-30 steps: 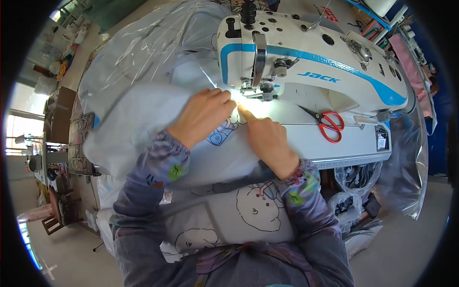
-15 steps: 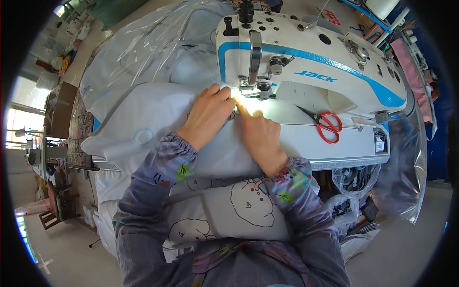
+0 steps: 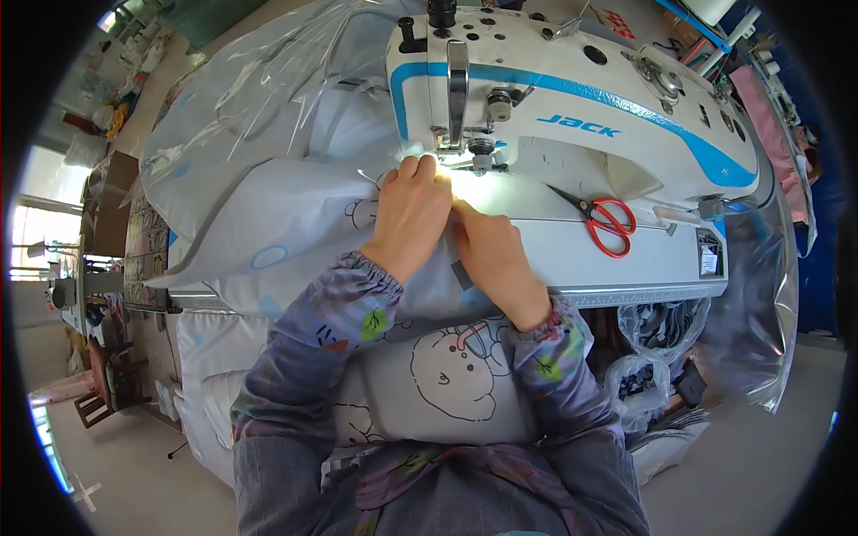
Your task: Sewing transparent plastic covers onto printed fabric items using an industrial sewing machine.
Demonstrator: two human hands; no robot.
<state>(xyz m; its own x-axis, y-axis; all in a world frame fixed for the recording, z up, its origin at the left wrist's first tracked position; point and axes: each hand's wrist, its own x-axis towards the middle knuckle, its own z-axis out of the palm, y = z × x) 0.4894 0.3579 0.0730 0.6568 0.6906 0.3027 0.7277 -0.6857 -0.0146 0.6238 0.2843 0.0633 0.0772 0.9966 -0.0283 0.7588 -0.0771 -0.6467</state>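
Now both hands' grip, left hand (image 3: 409,217) and right hand (image 3: 493,257), spread flat on pale fabric (image 3: 295,232) (by the needle).

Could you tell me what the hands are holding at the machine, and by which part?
Both the left hand and right hand press flat on the pale printed fabric, by its edge near the needle.

Garment sewing workshop. An industrial white-and-blue sewing machine (image 3: 572,116) is standing on a long worktop (image 3: 626,268), its needle lamp shining on pale printed fabric (image 3: 295,241) that is lying across the worktop. Red-handled scissors (image 3: 606,219) are resting on the machine bed. Clear plastic sheeting (image 3: 259,98) is draping over heaped cloth behind. Bags of stock (image 3: 639,384) are sitting under the worktop. Further workstations and a chair (image 3: 94,406) are lining the bare concrete floor (image 3: 116,482) at left, by a bright window (image 3: 31,241).
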